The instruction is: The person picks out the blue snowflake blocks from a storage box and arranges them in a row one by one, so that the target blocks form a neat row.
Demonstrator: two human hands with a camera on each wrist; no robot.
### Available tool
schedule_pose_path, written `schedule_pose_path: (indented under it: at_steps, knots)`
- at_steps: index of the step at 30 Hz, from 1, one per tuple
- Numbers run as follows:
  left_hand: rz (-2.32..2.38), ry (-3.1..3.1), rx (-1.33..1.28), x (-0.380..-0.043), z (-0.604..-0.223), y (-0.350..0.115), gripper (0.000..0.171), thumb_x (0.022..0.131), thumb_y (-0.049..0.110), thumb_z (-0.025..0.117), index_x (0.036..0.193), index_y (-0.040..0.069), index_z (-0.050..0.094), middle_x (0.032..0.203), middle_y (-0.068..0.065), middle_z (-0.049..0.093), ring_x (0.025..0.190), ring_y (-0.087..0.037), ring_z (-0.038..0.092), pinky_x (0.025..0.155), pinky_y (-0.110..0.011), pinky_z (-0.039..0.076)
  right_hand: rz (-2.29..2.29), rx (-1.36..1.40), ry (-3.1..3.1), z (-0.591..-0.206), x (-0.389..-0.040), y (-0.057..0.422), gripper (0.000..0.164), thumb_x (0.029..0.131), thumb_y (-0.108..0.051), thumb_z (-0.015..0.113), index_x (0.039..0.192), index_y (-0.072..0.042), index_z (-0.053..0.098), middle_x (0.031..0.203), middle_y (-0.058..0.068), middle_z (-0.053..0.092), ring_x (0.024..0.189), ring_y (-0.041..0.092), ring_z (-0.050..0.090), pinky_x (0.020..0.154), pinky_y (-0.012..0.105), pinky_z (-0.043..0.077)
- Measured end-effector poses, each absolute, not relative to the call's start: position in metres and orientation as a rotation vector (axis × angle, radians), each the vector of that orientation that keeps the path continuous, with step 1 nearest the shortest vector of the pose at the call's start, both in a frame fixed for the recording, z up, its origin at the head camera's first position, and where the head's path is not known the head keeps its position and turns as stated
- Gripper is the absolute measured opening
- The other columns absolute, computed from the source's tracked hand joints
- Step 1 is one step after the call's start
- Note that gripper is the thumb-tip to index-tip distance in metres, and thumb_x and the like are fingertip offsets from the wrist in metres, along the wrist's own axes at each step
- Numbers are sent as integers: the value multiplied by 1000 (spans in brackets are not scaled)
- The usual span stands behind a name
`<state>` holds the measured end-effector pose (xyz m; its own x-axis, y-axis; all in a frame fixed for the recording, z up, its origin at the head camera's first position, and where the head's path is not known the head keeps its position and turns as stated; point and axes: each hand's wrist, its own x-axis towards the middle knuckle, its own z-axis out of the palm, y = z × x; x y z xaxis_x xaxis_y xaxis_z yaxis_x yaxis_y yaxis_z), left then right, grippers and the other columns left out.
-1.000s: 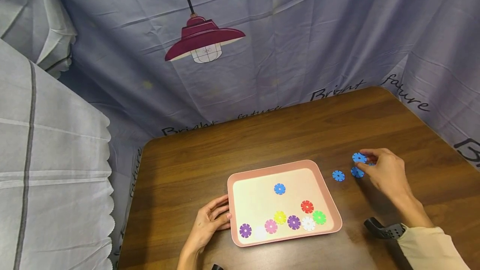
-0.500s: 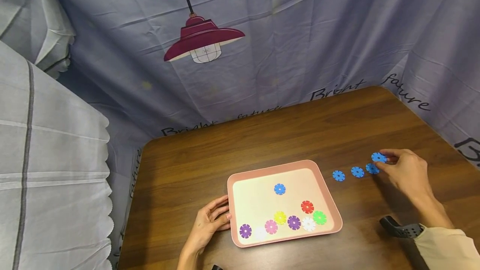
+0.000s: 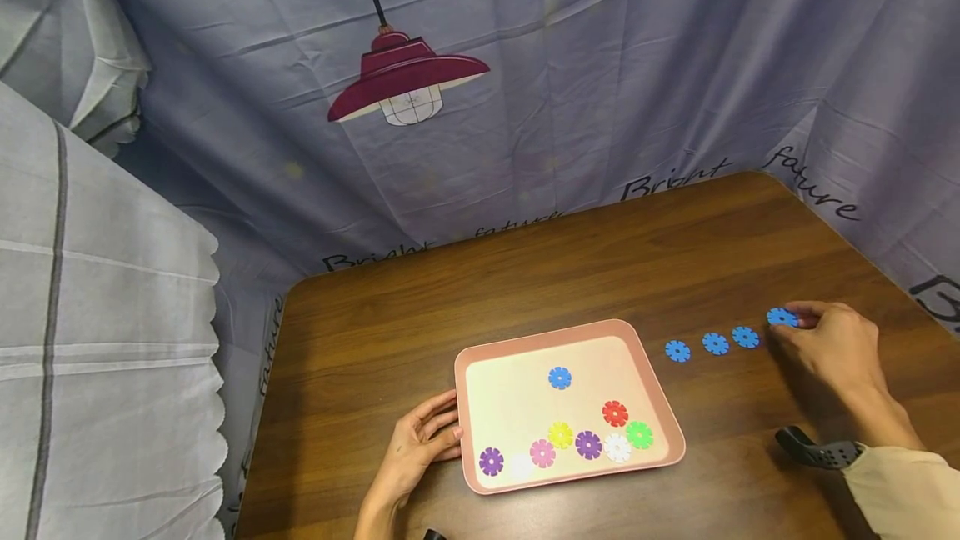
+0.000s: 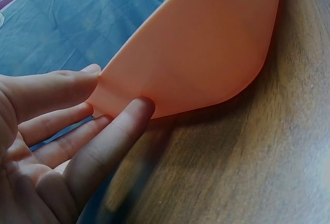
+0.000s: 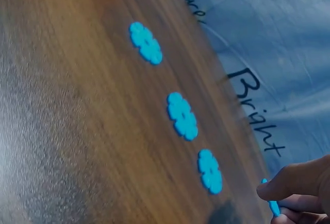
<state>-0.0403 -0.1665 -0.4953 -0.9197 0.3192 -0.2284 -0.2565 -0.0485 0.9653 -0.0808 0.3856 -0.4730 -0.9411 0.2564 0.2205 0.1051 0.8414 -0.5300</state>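
My right hand [image 3: 838,346] pinches a blue snowflake disc [image 3: 782,317] between thumb and fingers, at the right end of a row. In the right wrist view that disc [image 5: 272,199] is seen nearly edge-on. Three more blue snowflake discs [image 3: 715,344] lie flat on the table, apart from each other, to its left. My left hand [image 3: 411,448] touches the left side of a pink tray [image 3: 666,398], its fingers fairly straight. In the left wrist view, fingertips and thumb [image 4: 135,112] rest against the tray's outer wall [image 4: 206,44].
Inside the tray lie a blue snowflake disc [image 3: 559,378], a red one [image 3: 615,413], a green one [image 3: 639,435] and several others along the near side. The wooden table [image 3: 390,323] ends at a printed curtain [image 3: 570,107] behind. A white curtain [image 3: 112,340] hangs at the left.
My right hand has moved right along the row, carrying the blue snowflake disc past the other three, which now show fully. The left hand and tray have stayed put.
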Motion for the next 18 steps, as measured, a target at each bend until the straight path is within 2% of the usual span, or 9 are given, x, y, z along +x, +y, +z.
schedule_pose_path:
  at_steps: [7, 14, 18]
  knots:
    - [2023, 1850, 65, -40, -495, -167, 61, 91, 1, 69, 144, -8, 39, 143, -31, 43, 122, -37, 54, 85, -41, 59, 767, -285, -2776, -481, -82, 392, 35, 81, -16, 76, 104, 10, 68, 82, 25, 70, 86, 51, 61, 73, 58, 40]
    - [2020, 1857, 57, -41, -495, -167, 60, 91, 0, 68, 144, -7, 41, 143, -30, 43, 121, -35, 55, 85, -41, 59, 771, -284, -2804, -489, -85, 393, 34, 81, -15, 77, 102, 10, 68, 97, 34, 66, 96, 58, 55, 76, 61, 41]
    - [2018, 1861, 51, -41, -496, -167, 60, 91, 1, 68, 144, -7, 41, 143, -30, 43, 121, -35, 55, 85, -41, 59, 757, -283, -2810, -492, -85, 392, 34, 80, -13, 76, 102, 11, 67, 99, 36, 64, 96, 59, 54, 76, 62, 41]
